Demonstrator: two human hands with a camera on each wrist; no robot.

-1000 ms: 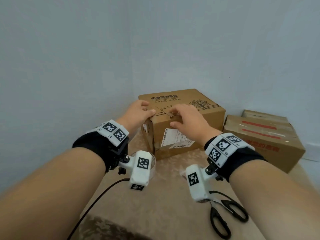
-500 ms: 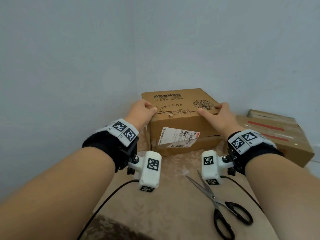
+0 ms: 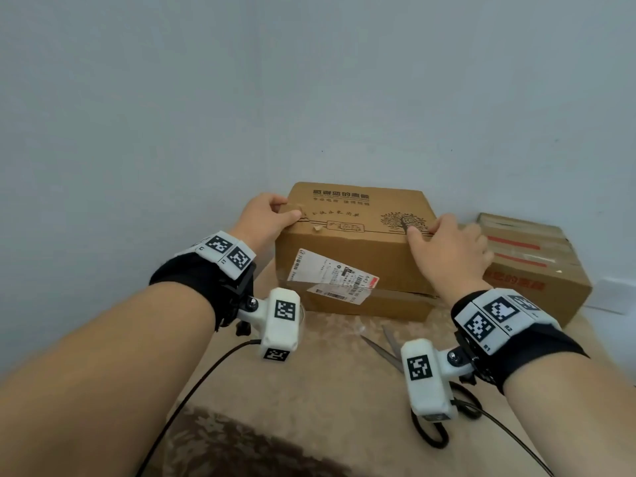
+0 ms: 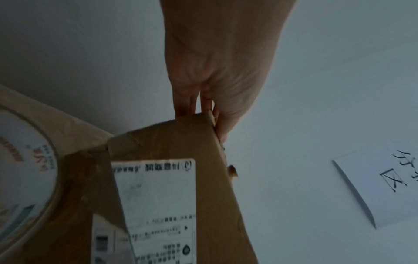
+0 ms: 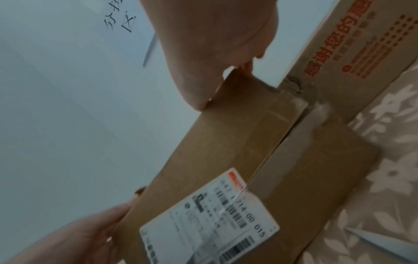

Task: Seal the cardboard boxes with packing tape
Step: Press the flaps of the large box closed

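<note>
A brown cardboard box [image 3: 354,249] with a white shipping label [image 3: 335,275] stands on the patterned table by the wall corner. Its front face shows a flap seam [image 5: 282,137] that gapes slightly. My left hand [image 3: 275,215] grips the box's top left corner, fingers over the top edge [image 4: 203,107]. At the top right corner my right hand [image 3: 444,235] grips too, thumb on the top face and fingers round the end. A roll of packing tape [image 4: 24,169] lies left of the box, mostly hidden in the head view.
A second cardboard box [image 3: 537,266] with red print stands right of the first, close against it. Black-handled scissors [image 3: 430,428] lie on the table under my right wrist. Walls close in behind and to the left; a handwritten paper note [image 4: 384,187] hangs on the wall.
My right hand slid from the box's front top edge to its right corner. The box has turned so its long labelled face points at me. The left hand kept its hold.
</note>
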